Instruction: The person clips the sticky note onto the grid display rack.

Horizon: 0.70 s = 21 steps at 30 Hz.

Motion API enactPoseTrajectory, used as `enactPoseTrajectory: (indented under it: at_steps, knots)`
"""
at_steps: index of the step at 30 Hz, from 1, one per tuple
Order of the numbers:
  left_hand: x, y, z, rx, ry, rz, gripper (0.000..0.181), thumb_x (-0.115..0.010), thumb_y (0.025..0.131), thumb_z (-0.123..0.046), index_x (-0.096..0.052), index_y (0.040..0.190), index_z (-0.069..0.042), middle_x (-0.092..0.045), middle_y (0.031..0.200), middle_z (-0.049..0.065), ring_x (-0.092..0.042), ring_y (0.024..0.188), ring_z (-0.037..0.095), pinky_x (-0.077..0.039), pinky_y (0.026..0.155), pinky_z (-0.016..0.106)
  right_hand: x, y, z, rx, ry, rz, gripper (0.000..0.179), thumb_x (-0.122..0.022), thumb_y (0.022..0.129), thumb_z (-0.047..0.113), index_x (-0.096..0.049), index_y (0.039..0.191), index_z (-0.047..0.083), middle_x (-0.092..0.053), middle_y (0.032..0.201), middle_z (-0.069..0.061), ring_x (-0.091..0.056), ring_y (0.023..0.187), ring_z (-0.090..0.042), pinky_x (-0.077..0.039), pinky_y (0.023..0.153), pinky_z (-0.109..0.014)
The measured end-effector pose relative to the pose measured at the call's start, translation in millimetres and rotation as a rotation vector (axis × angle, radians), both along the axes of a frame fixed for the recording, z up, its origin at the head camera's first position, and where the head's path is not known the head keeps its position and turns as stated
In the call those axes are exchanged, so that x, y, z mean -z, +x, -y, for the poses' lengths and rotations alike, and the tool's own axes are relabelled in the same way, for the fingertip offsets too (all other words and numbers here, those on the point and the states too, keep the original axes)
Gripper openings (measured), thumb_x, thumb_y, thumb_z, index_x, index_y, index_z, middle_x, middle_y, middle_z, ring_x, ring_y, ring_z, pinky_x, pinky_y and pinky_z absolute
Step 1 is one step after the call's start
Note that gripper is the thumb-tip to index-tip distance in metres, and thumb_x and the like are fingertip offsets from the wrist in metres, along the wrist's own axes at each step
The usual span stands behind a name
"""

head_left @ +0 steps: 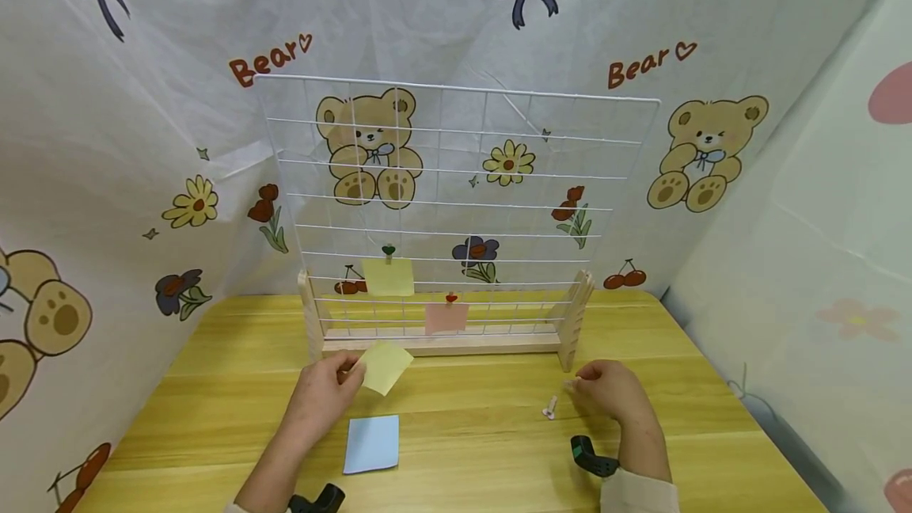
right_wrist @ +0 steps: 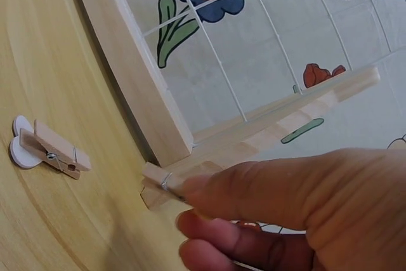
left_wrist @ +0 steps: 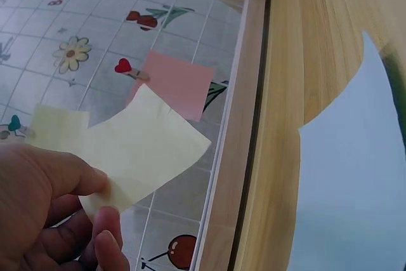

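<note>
My left hand point(head_left: 324, 390) pinches a yellow sticky note point(head_left: 387, 368) between thumb and fingers, in front of the wire grid rack point(head_left: 440, 351). In the right wrist view, my right hand point(right_wrist: 266, 201) pinches a small wooden clothespin point(right_wrist: 157, 174) near the rack's right foot. Another clothespin point(right_wrist: 60, 150), with a pale heart-shaped piece, lies on the table beside that hand. On the grid hang a yellow note point(head_left: 389, 279) under a green heart clothespin point(head_left: 388, 250) and a pink note point(head_left: 446, 320) under a red heart clothespin point(head_left: 451, 298).
A blue sticky note point(head_left: 372, 446) lies on the wooden table point(head_left: 470, 450), close to my left forearm. Behind the rack hangs a white cloth point(head_left: 442, 46) printed with bears and flowers. More pale cloth point(head_left: 819, 260) stands along the right side.
</note>
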<state>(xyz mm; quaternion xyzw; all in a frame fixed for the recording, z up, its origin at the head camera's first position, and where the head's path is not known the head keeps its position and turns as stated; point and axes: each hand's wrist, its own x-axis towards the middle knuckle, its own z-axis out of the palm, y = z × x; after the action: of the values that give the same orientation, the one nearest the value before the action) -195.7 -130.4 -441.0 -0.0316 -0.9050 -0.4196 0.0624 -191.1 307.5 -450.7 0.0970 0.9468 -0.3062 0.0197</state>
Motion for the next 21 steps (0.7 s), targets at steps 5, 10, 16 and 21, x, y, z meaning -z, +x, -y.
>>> enactPoseTrajectory:
  at_steps: [5, 10, 16, 21]
  knots:
    - [-4.6, 2.9, -4.4, 0.017, 0.057, 0.003, 0.020, -0.066, 0.099, -0.021, -0.075, 0.112, -0.009, -0.076, 0.096, 0.005, -0.066, 0.082, 0.012, -0.051, 0.064, 0.025, 1.5, 1.3, -0.8, 0.003, -0.011, -0.016, 0.028, -0.064, 0.099, 0.019, -0.071, 0.116, -0.001, -0.073, 0.114, -0.019, -0.067, 0.100, -0.030, -0.054, 0.084, -0.050]
    - [-7.1, 2.3, -11.8, 0.043, 0.112, -0.014, 0.017, -0.066, 0.099, -0.019, -0.076, 0.110, -0.009, -0.075, 0.091, 0.004, -0.065, 0.077, 0.011, -0.051, 0.061, 0.025, -0.6, 1.5, 1.4, -0.001, -0.026, -0.032, 0.027, -0.063, 0.099, 0.017, -0.071, 0.118, -0.001, -0.073, 0.114, -0.019, -0.067, 0.101, -0.031, -0.054, 0.085, -0.050]
    - [-6.3, -1.5, -25.5, 0.072, 0.229, 0.003, 0.023, -0.065, 0.100, -0.017, -0.072, 0.118, -0.004, -0.070, 0.103, 0.010, -0.070, 0.081, 0.018, -0.058, 0.067, 0.026, -4.1, 1.3, 7.0, 0.003, -0.025, -0.058, 0.023, -0.068, 0.096, 0.017, -0.073, 0.111, 0.000, -0.073, 0.109, -0.017, -0.065, 0.095, -0.027, -0.053, 0.080, -0.045]
    - [-10.2, -8.3, -38.4, 0.095, 0.312, 0.012, 0.023, -0.065, 0.100, -0.016, -0.070, 0.119, -0.004, -0.070, 0.102, 0.013, -0.071, 0.079, 0.019, -0.061, 0.072, 0.030, -10.5, 1.2, 14.7, -0.019, -0.037, -0.083, 0.020, -0.071, 0.094, 0.017, -0.075, 0.107, 0.001, -0.075, 0.105, -0.014, -0.065, 0.090, -0.025, -0.054, 0.077, -0.043]
